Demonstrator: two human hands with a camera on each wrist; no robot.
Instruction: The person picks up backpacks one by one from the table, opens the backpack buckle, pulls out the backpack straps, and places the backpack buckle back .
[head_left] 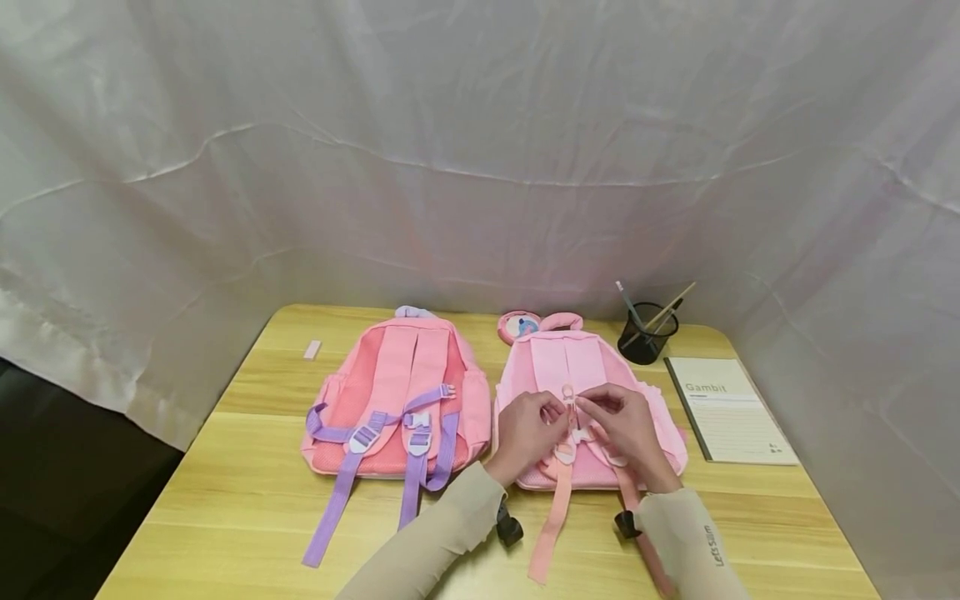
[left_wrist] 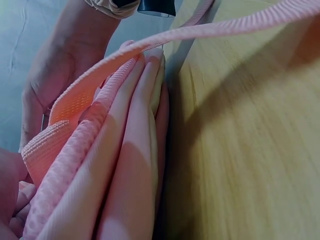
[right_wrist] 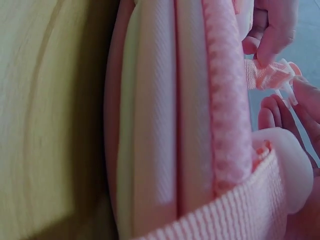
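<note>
A pink backpack (head_left: 517,367) lies with its shoulder-strap side up at the right of the table's middle. Above it my two hands almost meet. My left hand (head_left: 528,429) pinches a peach webbing strap (right_wrist: 262,75) between thumb and finger. Opposite, my right hand (head_left: 626,421) grips a small white plastic buckle (right_wrist: 287,92) threaded on that strap; its exact form is partly covered by fingers. A wider peach strap (head_left: 551,525) hangs from a white adjuster (head_left: 565,453) toward the table's front. In the left wrist view a peach strap (left_wrist: 75,102) crosses the bag's edge.
To the left lies a coral backpack (head_left: 352,375) with purple straps (head_left: 333,508). A white eraser-like block (head_left: 312,350) is farther left. At the back right stands a black mesh pen cup (head_left: 637,346), with a notebook (head_left: 731,417) beside it. A round pink pendant (head_left: 517,325) sits behind the pink bag.
</note>
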